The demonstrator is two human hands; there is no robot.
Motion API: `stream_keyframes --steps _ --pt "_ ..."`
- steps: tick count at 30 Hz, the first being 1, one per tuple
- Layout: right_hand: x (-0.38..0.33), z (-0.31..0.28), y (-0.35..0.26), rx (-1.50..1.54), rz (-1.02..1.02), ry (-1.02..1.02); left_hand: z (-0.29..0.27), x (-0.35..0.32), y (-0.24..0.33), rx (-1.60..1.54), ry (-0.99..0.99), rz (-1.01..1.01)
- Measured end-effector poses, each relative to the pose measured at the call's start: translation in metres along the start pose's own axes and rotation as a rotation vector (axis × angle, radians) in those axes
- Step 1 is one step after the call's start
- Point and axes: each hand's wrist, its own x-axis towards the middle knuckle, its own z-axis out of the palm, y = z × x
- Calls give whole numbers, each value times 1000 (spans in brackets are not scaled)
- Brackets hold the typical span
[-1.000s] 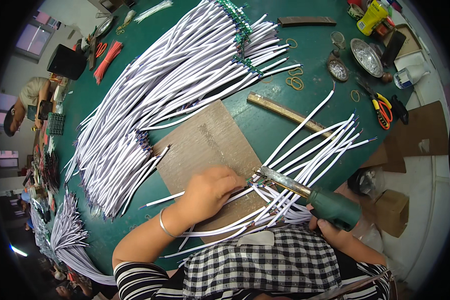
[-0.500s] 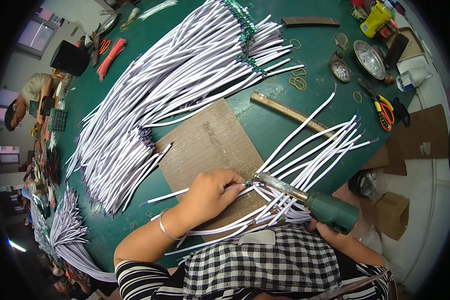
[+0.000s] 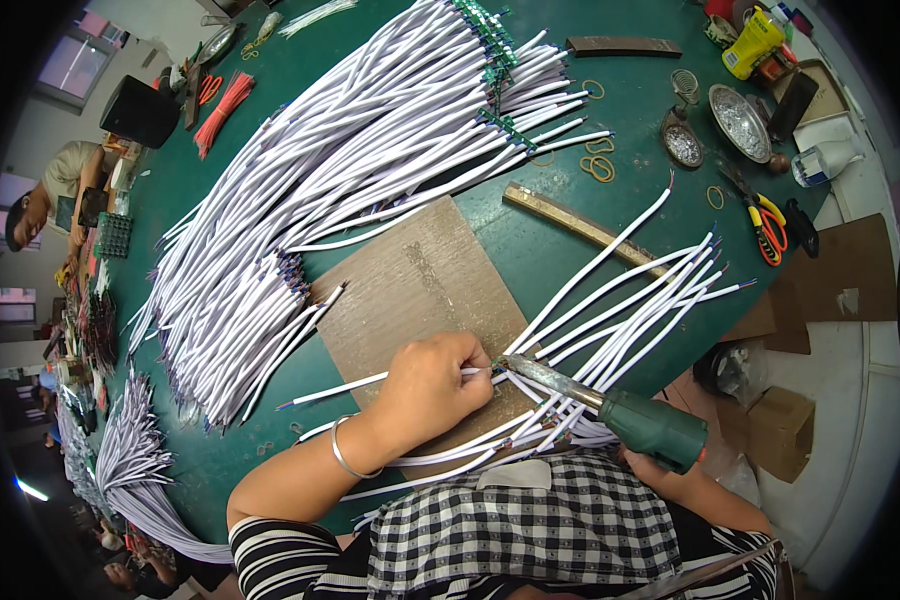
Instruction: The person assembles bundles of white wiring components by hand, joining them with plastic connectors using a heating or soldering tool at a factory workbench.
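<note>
My left hand (image 3: 432, 382) pinches a single white cable (image 3: 342, 387) flat on a brown cardboard pad (image 3: 410, 285), its end held under the tip of a soldering iron (image 3: 610, 405). My right hand (image 3: 660, 470) grips the iron's green handle near my body and is mostly hidden behind it. Loose white cables (image 3: 630, 300) fan out to the right of the iron. A big heap of white cables (image 3: 340, 180) covers the green table (image 3: 550, 240) to the left and far side.
A wooden strip (image 3: 570, 220) lies past the pad. Metal dishes (image 3: 735, 120), a yellow bottle (image 3: 755, 40), orange-handled pliers (image 3: 765, 225) and rubber bands (image 3: 598, 165) sit at the far right. A cardboard box (image 3: 780, 430) stands on the floor. Another person (image 3: 55, 195) sits at the left.
My left hand has slid a little toward the iron's tip, drawing the single cable along the pad. The iron and my right hand have stayed nearly still.
</note>
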Motion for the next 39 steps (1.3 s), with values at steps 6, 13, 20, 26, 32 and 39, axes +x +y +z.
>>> stream_keyframes --steps 6,13,20,26,32,39 --pt "1 4 -2 31 65 69 0 1 -2 -3 -20 -16" --pt "0 4 -2 -6 75 50 -2 3 1 -13 -36 -42" --pt "-3 -3 4 -127 -19 -64 -1 4 1 -19 -36 -43" --pt "-5 -3 9 -66 12 -72 -2 3 1 -18 -39 -47" --pt "-2 -8 3 -120 1 -90 -3 3 1 -11 -45 -45" --pt "4 -4 2 499 218 84 -3 4 1 -25 -67 -69"
